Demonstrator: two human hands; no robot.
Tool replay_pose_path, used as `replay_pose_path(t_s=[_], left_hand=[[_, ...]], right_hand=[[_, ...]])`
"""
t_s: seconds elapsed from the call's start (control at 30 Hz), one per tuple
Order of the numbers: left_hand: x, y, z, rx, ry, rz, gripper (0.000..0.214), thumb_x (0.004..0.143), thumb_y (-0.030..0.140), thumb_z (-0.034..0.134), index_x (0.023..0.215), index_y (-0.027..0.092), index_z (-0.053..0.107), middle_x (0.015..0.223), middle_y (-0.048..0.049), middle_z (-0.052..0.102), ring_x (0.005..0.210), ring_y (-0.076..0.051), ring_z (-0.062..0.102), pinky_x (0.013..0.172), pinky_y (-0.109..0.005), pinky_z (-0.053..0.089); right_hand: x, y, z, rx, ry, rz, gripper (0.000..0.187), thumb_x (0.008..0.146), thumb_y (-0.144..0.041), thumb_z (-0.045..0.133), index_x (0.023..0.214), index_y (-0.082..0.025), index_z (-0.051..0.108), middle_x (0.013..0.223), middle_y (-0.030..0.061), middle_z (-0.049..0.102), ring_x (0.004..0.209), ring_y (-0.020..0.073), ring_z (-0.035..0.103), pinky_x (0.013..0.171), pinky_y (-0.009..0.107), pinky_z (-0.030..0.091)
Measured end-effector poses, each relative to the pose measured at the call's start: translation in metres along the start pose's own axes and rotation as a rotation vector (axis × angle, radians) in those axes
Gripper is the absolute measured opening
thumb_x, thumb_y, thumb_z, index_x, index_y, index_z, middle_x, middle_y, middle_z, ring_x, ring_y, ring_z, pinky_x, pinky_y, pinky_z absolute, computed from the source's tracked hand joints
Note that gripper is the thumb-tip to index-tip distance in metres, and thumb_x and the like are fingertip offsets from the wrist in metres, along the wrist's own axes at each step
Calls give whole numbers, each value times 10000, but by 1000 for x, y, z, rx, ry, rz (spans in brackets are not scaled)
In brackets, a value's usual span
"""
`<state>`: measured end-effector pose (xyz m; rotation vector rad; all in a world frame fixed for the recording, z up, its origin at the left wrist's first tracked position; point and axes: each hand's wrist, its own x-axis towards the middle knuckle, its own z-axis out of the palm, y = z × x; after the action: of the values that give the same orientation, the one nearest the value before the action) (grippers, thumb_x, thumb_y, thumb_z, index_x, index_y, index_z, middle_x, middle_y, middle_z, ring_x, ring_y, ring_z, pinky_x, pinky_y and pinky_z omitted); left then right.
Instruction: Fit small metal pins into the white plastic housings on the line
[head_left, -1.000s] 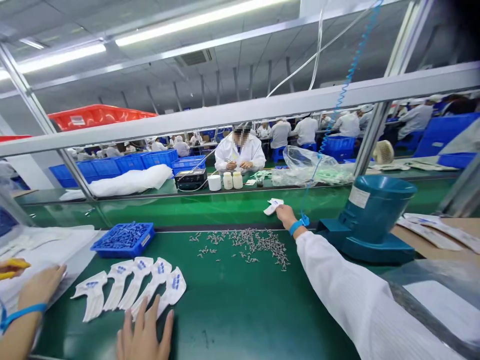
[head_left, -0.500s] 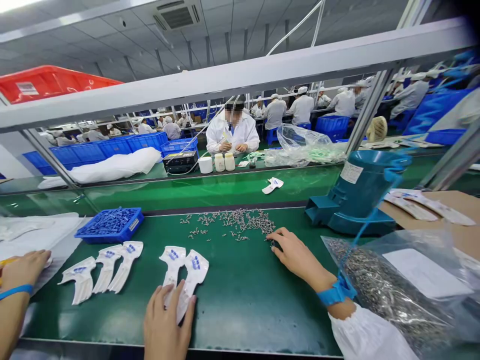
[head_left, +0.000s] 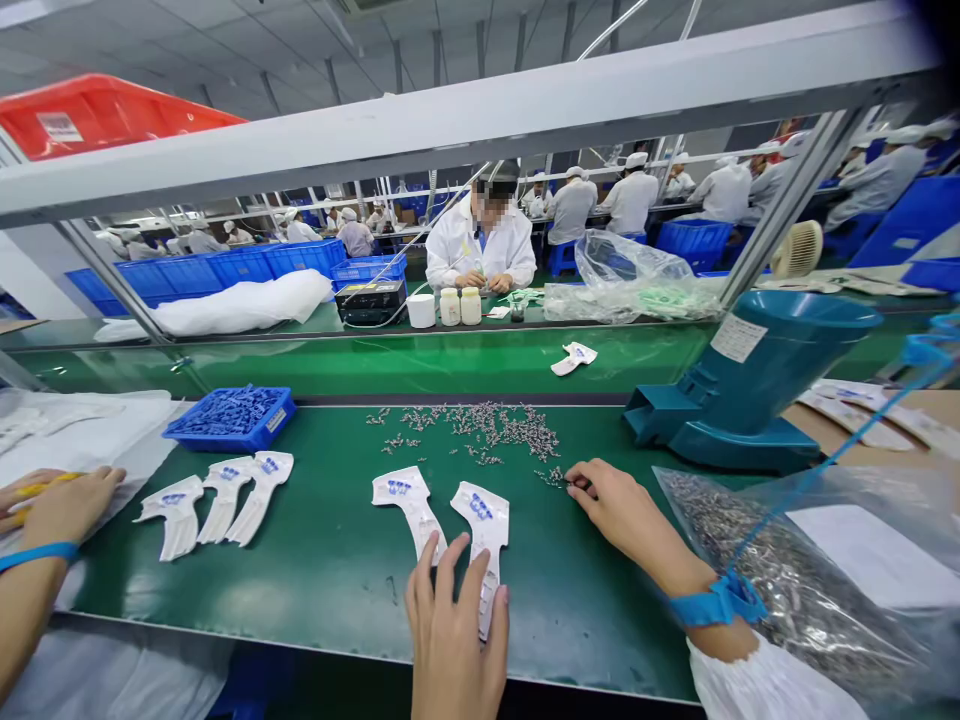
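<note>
The left hand (head_left: 457, 620) reached over the near edge of the table (head_left: 322, 570), its fingers spread and loosely bent. They lay over the lower ends of 2 white pistol-shaped handle shells (head_left: 480, 507), seeming to steady them without a real grip. For this, light and flat pressure was the better choice, so that the shells did not slide and the blue parts (head_left: 397, 488) in them stayed undisturbed.

The right hand (head_left: 576, 482) was near the table's right part, thumb and forefinger almost closed at a small group of screw-like metal pieces (head_left: 551, 477). Whether a piece was already pinched, I could not tell. Such small pieces called for the fingertips only, and for care not to sweep the neighbours away. It was sensible to work at this small group, because the main pile (head_left: 502, 428) near the far edge was denser.

3 more shells (head_left: 259, 500) lay toward the table's left edge, near the blue tray (head_left: 259, 432) at the far left corner, and well apart from both hands.
</note>
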<state>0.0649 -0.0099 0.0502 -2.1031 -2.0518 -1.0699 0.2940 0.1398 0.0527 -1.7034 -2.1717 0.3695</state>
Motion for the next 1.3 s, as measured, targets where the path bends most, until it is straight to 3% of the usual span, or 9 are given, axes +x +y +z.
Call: replay_pose_path(t_s=[0.13, 0.23, 0.43, 0.53, 0.63, 0.77, 0.97, 1.2, 1.3], left_hand=[[0, 9, -1, -120, -20, 74, 228, 946, 195, 498, 1022, 303, 683, 1098, -24, 703, 1301, -328, 465, 1100, -583, 213], [0, 18, 1, -192, -73, 106, 249, 935, 155, 493, 1025, 307, 669, 1029, -5, 716, 1252, -309, 517, 1112, -583, 173], [10, 19, -1, -276, -187, 168, 262, 945, 116, 470, 1048, 287, 640, 1038, -13, 701, 1230, -286, 531, 1104, -565, 254], [16, 16, -2, -291, -223, 197, 263, 945, 93, 469, 1063, 272, 621, 1042, -17, 689, 1227, -276, 527, 1091, -548, 306], [17, 15, -1, -294, -202, 202, 265, 936, 62, 462, 1045, 249, 614, 1017, -29, 680, 1224, -276, 524, 1073, -533, 343], [13, 14, 2, -299, -174, 213, 261, 932, 56, 464, 1046, 240, 610, 1013, -40, 676, 1219, -288, 522, 1040, -526, 376], [14, 15, 0, -319, -153, 221, 251, 924, 50, 477, 1033, 232, 610, 994, -41, 676, 1180, -273, 539, 1016, -486, 403], [40, 31, 5, -318, -155, 206, 218, 916, 100, 543, 1083, 222, 613, 1032, -46, 680, 1121, -276, 556, 971, -479, 432], [54, 36, 12, -311, -156, 154, 194, 925, 152, 580, 1100, 225, 621, 1042, -47, 691, 1051, -267, 583, 909, -454, 457]], right_hand=[[-2, 1, -2, 26, 13, 14, 117, 912, -256, 507, 907, -225, 620, 883, 50, 637, 801, 222, 623, 663, 310, 421], [-2, 1, -3, 65, 20, 5, 94, 910, -278, 516, 892, -227, 594, 879, 43, 630, 796, 216, 619, 675, 310, 426], [-6, -2, -6, 93, 16, 65, 161, 909, -372, 536, 834, -238, 587, 832, 37, 655, 764, 229, 628, 639, 312, 413], [-12, -3, -8, 123, 8, 112, 201, 914, -422, 531, 945, -238, 607, 882, 51, 682, 815, 248, 645, 649, 319, 432], [-19, -1, -8, 98, -11, 91, 245, 902, -386, 535, 1074, -237, 626, 998, 72, 676, 897, 265, 648, 694, 337, 453], [-23, -1, -11, 61, -37, 75, 162, 890, -300, 500, 947, -233, 636, 956, 69, 663, 854, 255, 637, 685, 341, 453], [-25, -15, -19, 210, -49, 136, 196, 927, -391, 475, 906, -256, 615, 863, 39, 694, 821, 243, 649, 670, 334, 457], [-26, -26, -16, 261, -1, 92, 204, 921, -398, 498, 869, -245, 623, 894, 42, 690, 802, 234, 641, 701, 344, 465], [-31, -34, -19, 424, -73, 57, 238, 935, -451, 509, 903, -253, 637, 899, 29, 706, 825, 223, 650, 719, 328, 484]])
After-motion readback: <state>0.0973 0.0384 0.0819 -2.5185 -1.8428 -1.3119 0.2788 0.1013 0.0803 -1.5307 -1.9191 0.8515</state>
